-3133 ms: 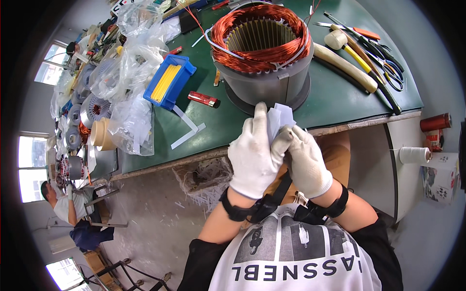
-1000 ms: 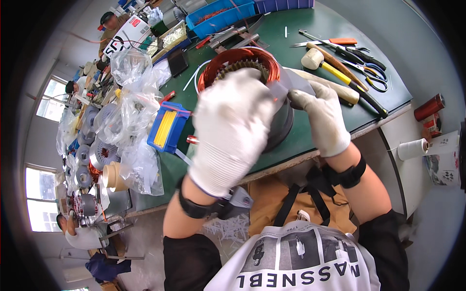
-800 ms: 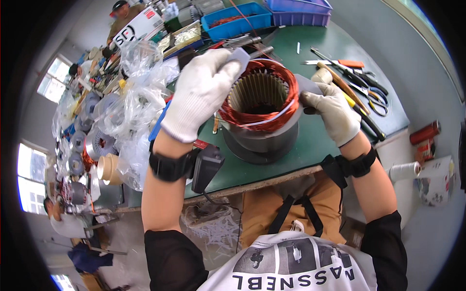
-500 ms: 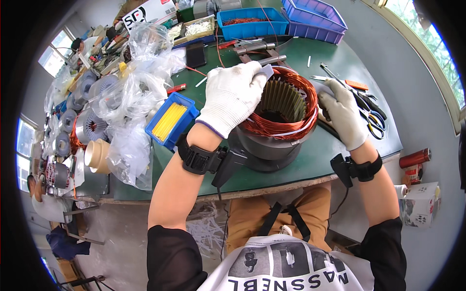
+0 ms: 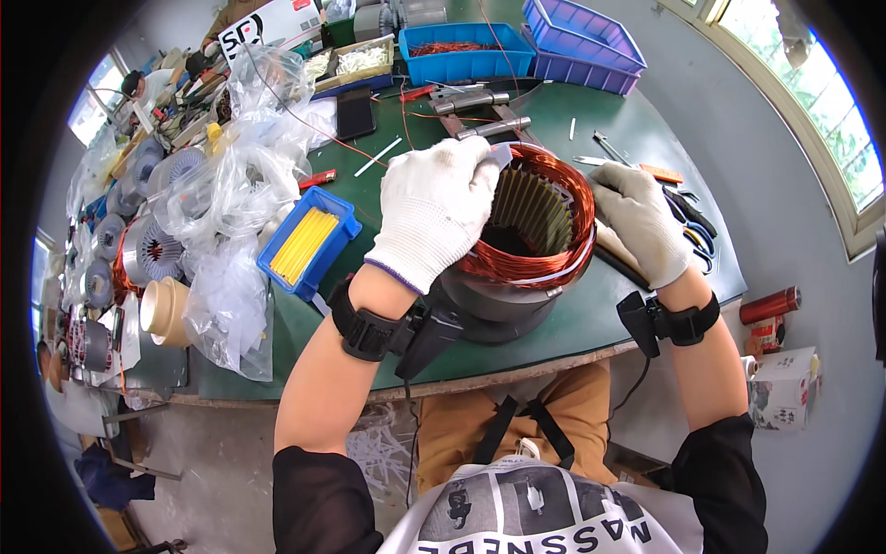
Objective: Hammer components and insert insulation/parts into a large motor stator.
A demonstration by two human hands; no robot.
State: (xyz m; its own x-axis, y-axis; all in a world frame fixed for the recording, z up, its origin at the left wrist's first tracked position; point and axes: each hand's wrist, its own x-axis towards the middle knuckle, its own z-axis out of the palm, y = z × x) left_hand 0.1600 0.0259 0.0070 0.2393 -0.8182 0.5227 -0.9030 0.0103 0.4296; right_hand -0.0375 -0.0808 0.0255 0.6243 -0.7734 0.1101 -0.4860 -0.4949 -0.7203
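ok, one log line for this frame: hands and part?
left hand: gloved, on stator rim over copper winding | right hand: gloved, at stator's right side | stator upright on green table

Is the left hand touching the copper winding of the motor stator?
Touching. In the head view, the gloved left hand lies on the copper winding at the stator's top rim, its fingers pressed onto the coil with no gap visible.
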